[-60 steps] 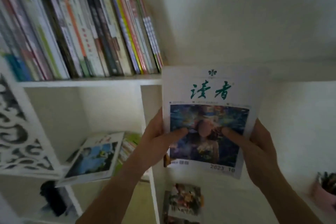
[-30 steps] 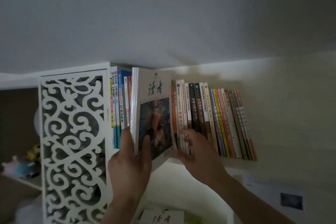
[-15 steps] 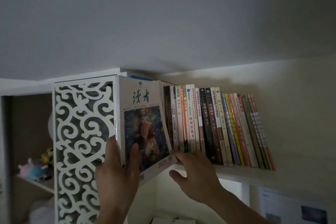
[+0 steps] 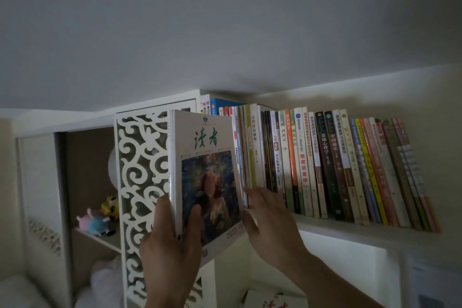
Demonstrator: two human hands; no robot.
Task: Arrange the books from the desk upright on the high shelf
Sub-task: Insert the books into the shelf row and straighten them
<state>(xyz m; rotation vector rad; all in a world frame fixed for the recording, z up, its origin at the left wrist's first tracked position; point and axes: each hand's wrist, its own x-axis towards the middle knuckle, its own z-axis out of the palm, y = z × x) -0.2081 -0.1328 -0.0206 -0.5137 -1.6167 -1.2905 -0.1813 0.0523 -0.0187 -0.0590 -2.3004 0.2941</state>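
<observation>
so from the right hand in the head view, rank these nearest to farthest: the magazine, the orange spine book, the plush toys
1. The magazine: immediately left of the right hand, whose fingers reach its right edge.
2. The orange spine book: up and right of the hand, upright in the row on the high shelf.
3. The plush toys: far left, past the white fretwork panel, on a lower shelf.

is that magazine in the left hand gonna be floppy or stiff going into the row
Probably floppy: the magazine looks thin and soft-covered. It likely needs support, as the left hand grips its bottom edge. The right hand at the shelved books suggests a tight gap, so it may buckle.
</observation>
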